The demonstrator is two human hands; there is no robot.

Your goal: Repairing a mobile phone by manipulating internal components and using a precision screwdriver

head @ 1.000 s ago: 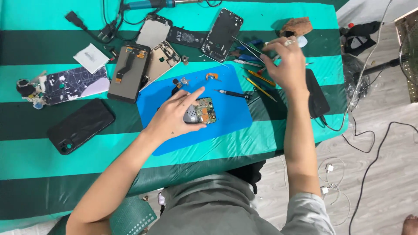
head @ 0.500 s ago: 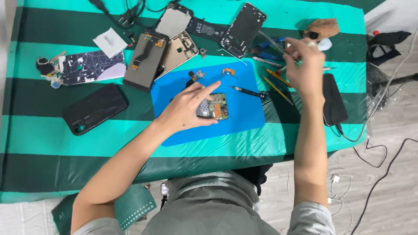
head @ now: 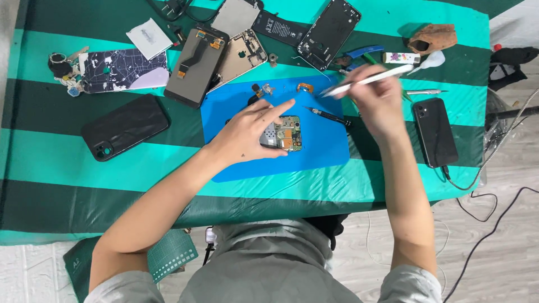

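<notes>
Pinching a white pen-like tool, my right hand hovers above the blue mat; my left hand presses the circuit board with fingers spread.

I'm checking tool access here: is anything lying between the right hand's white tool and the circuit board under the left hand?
Only a black screwdriver lies on the blue mat between the right hand with its white tool and the circuit board. The left hand covers the board's left part; its right side is exposed.
</notes>
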